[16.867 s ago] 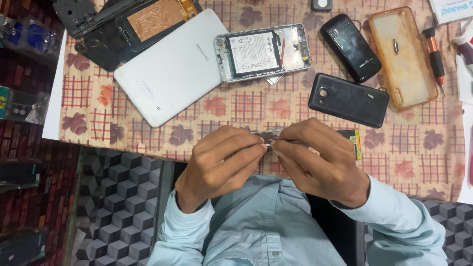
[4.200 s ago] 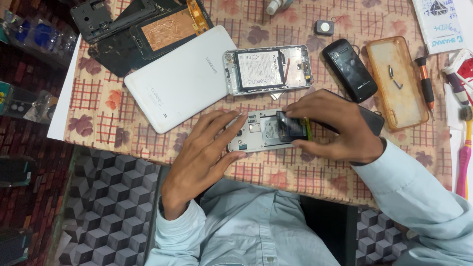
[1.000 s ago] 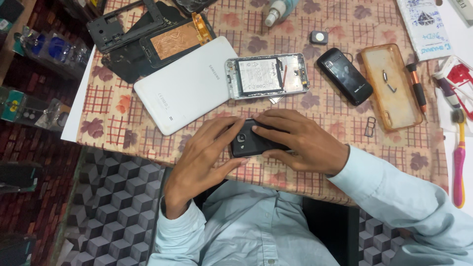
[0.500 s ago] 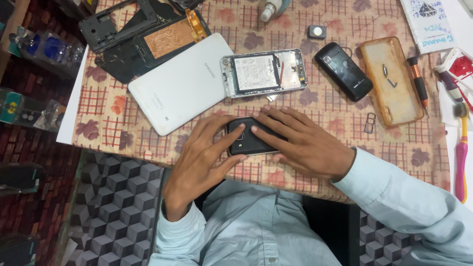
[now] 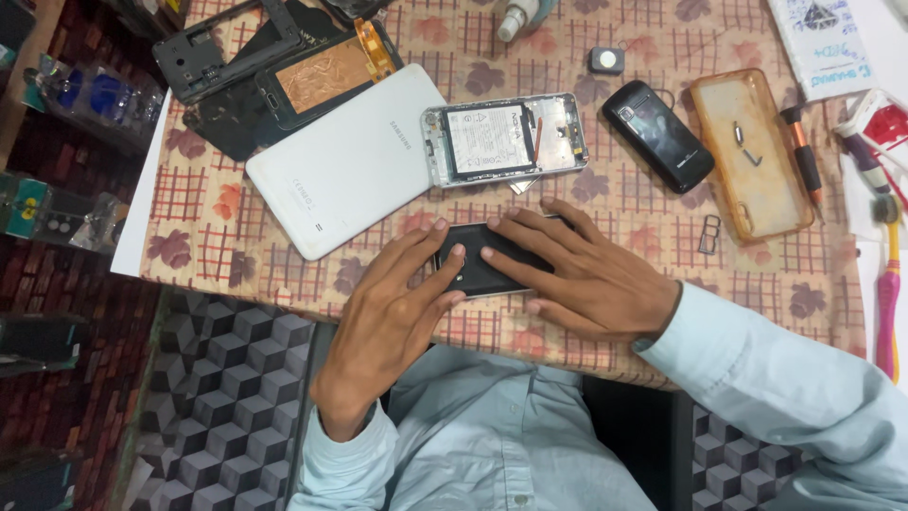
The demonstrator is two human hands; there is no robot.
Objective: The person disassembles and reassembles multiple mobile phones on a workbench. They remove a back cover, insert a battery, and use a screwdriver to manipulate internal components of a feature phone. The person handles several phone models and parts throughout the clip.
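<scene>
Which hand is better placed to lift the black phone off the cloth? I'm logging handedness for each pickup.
Probably the right hand: it lies flat over most of the black phone, fingers spread across its back. The left hand only touches the phone's left end with its fingertips.

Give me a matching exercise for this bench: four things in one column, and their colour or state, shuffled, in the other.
Things:
1. tablet
2. opened phone
3. phone case
4. black phone

States:
A. amber and see-through, two small metal parts lying in it
B. pressed flat under both hands
C. white back up, beside a dismantled frame
D. back off, battery showing

Pairs: 1-C, 2-D, 3-A, 4-B
</scene>
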